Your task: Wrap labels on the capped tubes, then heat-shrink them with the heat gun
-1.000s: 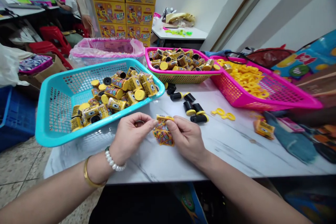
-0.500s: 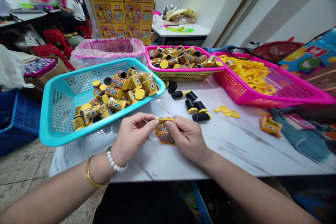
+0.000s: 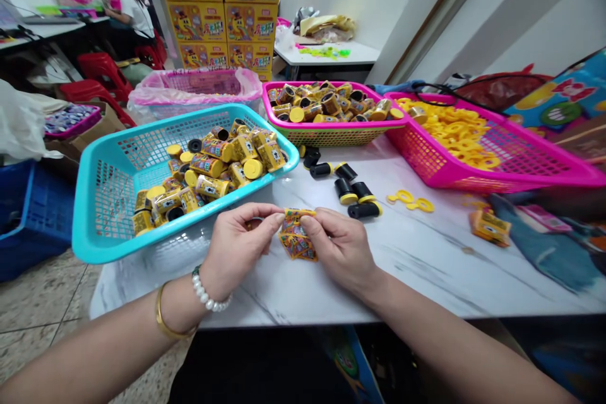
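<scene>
Between my two hands is a small flat printed sleeve (image 3: 296, 218), yellow and orange with coloured print. My left hand (image 3: 241, 240) pinches its left end between thumb and forefinger. At its right end, the thumb and fingers of my right hand (image 3: 341, 249) are closed on it. A small pile of similar printed sleeves (image 3: 299, 249) lies just below on the white marbled table (image 3: 407, 265). Beyond my right hand lie several black tubes with yellow caps (image 3: 363, 209) and joined yellow plastic rings (image 3: 419, 205).
A blue basket (image 3: 95, 246) of sleeved tubes stands at left. Behind are a pink basket (image 3: 331, 126) of more tubes and another pink basket (image 3: 530, 183) of yellow rings. A bundle of sleeves (image 3: 490, 227) lies at right. A person (image 3: 130, 12) sits far left near stacked cartons (image 3: 199, 22).
The sleeve between my fingers has turned, so its printed face now shows instead of its thin edge. Both hands stay in nearly the same place.
</scene>
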`<state>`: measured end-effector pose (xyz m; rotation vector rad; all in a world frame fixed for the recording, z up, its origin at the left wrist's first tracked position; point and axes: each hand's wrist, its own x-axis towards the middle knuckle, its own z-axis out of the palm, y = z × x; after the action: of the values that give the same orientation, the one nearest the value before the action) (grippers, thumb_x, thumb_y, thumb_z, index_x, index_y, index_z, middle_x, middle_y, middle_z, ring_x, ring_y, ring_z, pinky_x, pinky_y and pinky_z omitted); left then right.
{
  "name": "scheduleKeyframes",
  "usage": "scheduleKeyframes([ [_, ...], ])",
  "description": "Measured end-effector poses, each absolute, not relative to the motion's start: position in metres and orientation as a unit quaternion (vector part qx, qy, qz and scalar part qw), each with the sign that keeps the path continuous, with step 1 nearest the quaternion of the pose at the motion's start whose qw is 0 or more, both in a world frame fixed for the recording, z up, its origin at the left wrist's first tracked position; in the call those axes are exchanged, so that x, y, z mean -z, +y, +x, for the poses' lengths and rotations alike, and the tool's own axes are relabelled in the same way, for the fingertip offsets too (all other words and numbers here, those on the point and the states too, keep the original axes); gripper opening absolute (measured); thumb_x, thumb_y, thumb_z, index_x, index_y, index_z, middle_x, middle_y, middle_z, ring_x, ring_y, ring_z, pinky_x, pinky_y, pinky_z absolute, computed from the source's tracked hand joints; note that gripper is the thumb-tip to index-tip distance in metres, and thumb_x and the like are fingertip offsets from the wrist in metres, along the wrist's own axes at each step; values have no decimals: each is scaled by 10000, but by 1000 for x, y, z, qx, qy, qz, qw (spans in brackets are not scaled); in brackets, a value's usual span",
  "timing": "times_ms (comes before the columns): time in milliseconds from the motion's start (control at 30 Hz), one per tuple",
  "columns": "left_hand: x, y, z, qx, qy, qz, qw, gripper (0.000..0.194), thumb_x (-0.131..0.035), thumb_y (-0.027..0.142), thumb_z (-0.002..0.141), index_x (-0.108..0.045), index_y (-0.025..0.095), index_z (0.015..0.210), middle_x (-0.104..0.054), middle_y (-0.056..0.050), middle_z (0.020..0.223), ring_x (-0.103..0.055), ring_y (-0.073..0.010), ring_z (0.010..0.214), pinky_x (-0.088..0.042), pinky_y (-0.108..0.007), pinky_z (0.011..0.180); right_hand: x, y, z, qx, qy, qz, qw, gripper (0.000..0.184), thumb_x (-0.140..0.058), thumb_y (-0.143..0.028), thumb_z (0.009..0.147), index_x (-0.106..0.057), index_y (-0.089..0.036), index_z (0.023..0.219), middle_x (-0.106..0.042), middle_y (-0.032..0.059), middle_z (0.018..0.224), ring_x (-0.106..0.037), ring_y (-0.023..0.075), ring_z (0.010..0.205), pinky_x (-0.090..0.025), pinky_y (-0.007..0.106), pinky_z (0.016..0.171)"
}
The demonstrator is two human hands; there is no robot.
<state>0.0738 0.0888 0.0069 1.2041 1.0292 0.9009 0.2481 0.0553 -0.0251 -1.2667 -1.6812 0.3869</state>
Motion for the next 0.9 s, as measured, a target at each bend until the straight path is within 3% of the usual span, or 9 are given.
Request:
scheduleKeyframes([
  [400,-9,89,75,-372,470,494,630,274,-776,363,694,-661,142,807,-541,48,490,-422,-64,391,-288,-178,370,26,56,248,-121,-698,-507,492,387,-533,-230,957,-430,-201,585,-411,-47,541,-419,86,493,-325,238,495],
  [600,-4,90,73,-397,442,572,565,191,-754,307,717,-752,139,807,-641,-21,686,-455,-71,549,-355,-195,485,25,56,247,-109,-713,-493,487,381,-547,-202,948,-420,-203,589,-392,-54,536,-397,80,485,-314,240,490],
  [767,-6,90,73,-431,458,534,565,207,-768,322,705,-666,146,743,-552,37,584,-391,-54,491,-325,-187,459,24,55,248,-115,-700,-503,494,391,-537,-222,951,-417,-206,579,-397,-50,535,-394,84,483,-319,243,485],
  [900,-8,89,73,-406,450,542,582,215,-751,324,722,-707,132,806,-565,31,598,-383,-52,487,-314,-186,448,23,55,248,-118,-704,-497,494,379,-542,-214,947,-440,-202,583,-423,-48,529,-404,82,480,-323,235,478],
])
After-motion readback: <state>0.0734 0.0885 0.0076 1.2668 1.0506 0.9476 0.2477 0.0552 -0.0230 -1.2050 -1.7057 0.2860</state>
